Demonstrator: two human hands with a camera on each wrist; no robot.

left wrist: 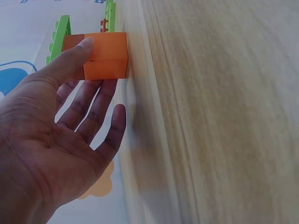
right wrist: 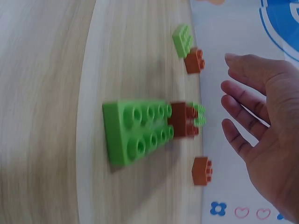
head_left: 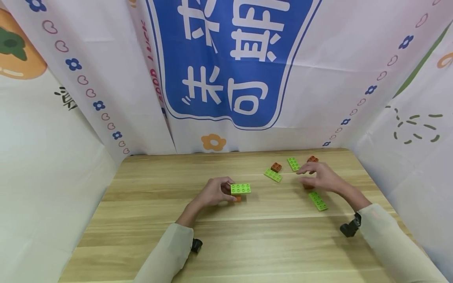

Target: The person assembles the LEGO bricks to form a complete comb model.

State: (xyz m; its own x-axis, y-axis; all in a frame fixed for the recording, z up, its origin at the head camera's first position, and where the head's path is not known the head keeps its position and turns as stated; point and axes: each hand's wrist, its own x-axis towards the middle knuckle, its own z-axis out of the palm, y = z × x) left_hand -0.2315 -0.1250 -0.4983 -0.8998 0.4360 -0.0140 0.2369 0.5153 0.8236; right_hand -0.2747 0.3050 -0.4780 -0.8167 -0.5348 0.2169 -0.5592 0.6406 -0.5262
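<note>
My left hand [head_left: 214, 192] grips a small stack of toy building bricks between thumb and fingers. An orange brick [left wrist: 110, 56] forms its base, a brown brick [left wrist: 71, 42] comes above, and a long light-green brick [head_left: 240, 188] caps it, studs up. On the right, my right hand [head_left: 322, 177] hovers with thumb and fingers apart, nothing between them. Below it lie a brown brick [right wrist: 181, 120], partly hidden by the hand in the head view, and a green brick [head_left: 318, 201] nearer me. Another brown brick [head_left: 313, 158] shows just beyond its fingers.
A green brick [head_left: 293, 164] lies left of the right hand's fingertips. Farther left, a brown brick [head_left: 276, 167] sits against another green brick [head_left: 273, 175]. The wooden table [head_left: 159, 177] meets a printed cloth [head_left: 308, 118] at the back, with cloth at both sides.
</note>
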